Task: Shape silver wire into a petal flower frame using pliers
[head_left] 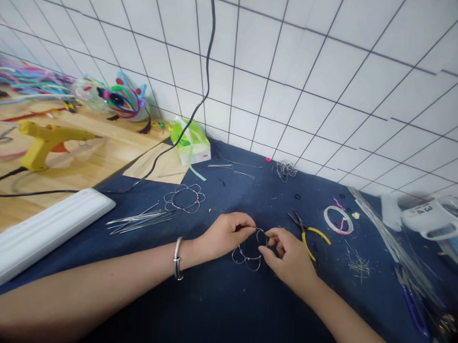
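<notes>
Between my two hands is a thin wire flower frame [252,266] made of small loops with tiny pinkish beads at the joints. My left hand [226,234] pinches the wire at its upper left. On the right side, my right hand [288,255] grips a loop between thumb and fingers. Fingers hide part of the frame. A finished-looking wire flower [185,198] with several petals lies on the dark blue cloth beyond my left hand. Yellow-handled pliers [308,233] rest with jaws parted, just beyond my right hand.
Straight wires [139,220] lie left of centre, near a white power strip [47,234]. A yellow glue gun [44,140] sits on the wooden board. Tape roll [325,216], wire scraps [357,265] and purple-handled pliers [413,306] are at right. A black cable [205,84] hangs along the tiled wall.
</notes>
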A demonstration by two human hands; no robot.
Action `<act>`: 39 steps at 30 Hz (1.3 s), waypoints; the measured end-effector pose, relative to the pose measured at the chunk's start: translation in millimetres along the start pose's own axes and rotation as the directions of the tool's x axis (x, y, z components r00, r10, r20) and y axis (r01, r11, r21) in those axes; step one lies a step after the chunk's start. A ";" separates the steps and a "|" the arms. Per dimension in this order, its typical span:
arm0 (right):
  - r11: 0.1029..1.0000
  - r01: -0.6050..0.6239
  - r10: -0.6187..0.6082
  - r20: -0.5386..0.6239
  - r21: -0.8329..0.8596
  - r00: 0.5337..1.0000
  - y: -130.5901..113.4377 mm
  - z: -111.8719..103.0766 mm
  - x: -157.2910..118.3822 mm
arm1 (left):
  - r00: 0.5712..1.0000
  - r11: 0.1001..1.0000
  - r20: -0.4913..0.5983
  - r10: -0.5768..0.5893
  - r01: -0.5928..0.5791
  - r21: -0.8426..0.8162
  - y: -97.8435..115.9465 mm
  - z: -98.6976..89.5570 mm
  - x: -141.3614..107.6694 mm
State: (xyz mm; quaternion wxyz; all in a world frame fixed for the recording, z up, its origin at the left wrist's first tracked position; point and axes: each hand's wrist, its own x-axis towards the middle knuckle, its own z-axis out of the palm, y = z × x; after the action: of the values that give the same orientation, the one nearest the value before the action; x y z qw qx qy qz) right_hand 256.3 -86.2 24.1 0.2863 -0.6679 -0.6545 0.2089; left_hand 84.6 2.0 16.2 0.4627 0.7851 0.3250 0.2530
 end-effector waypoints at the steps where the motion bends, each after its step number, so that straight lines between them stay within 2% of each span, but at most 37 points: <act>1: 1.000 0.022 -0.022 -0.020 -0.002 1.000 1.4 -0.1 0.6 | 1.000 1.000 0.012 -0.017 0.017 -0.024 -0.1 0.0 -0.3; 4: 0.997 0.046 -0.044 -0.043 0.056 0.998 3.1 -3.9 3.4 | 0.995 0.990 0.066 -0.072 0.079 -0.117 -0.8 -0.3 -1.0; 9: 0.944 -0.155 0.139 0.075 0.291 0.987 4.0 -10.5 8.3 | 0.978 0.957 0.174 -0.113 0.154 -0.247 -2.1 -0.7 -0.7; 12: 0.891 -0.234 0.194 0.141 0.388 0.971 7.0 -9.5 11.0 | 0.966 0.946 0.236 -0.107 0.172 -0.276 -2.6 0.4 -0.5; 20: 0.904 -0.196 0.139 0.174 0.380 0.975 6.4 -4.6 14.9 | 0.948 0.936 0.292 -0.128 0.213 -0.280 -3.4 4.9 -0.4; 23: 0.868 -0.225 0.155 0.188 0.443 0.970 7.7 -8.1 15.8 | 0.950 0.911 0.268 -0.160 0.247 -0.330 -5.5 4.8 -0.2; 26: 0.835 -0.270 0.178 0.229 0.479 0.957 10.1 -13.4 15.1 | 0.964 0.890 0.194 -0.183 0.247 -0.383 -8.6 4.0 0.4; 29: 0.835 -0.284 0.179 0.255 0.472 0.950 11.5 -15.8 13.1 | 0.969 0.877 0.154 -0.191 0.239 -0.417 -11.0 3.4 1.3; 39: 0.893 -0.205 0.148 0.169 0.401 0.974 14.0 -6.7 11.9 | 0.969 0.923 0.189 -0.160 0.215 -0.320 -10.8 5.7 0.6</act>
State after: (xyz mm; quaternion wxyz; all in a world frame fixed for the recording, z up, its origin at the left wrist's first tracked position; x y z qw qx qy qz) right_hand 271.9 -74.8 21.0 0.3570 -0.6328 -0.5491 0.4131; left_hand 86.0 3.2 4.1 0.6370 0.6768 0.3126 0.1961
